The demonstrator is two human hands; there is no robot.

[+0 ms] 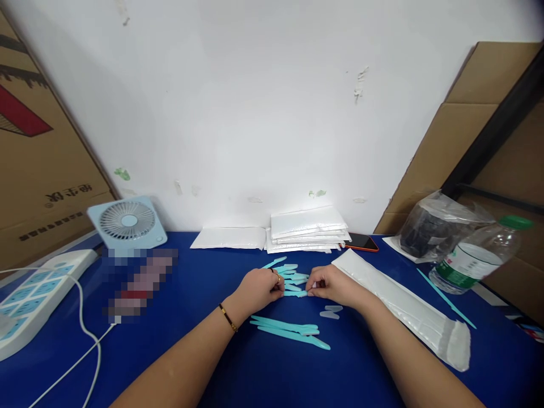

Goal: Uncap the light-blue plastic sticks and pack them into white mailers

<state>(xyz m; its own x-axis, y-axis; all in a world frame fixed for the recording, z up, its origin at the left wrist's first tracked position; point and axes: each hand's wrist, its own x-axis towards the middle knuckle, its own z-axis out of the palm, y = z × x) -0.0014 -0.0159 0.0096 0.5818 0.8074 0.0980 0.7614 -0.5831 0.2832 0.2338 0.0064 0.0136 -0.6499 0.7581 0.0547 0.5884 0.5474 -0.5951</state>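
The left hand (261, 288) and right hand (334, 284) have their fingertips together, clamped on opposite ends of a turquoise eyebrow razor (293, 293) that bridges the gap between them. Just beyond the fingers lies a pile of similar razors (294, 276); below the right fingers, two translucent caps (330, 315) lie near more razors (284, 324).
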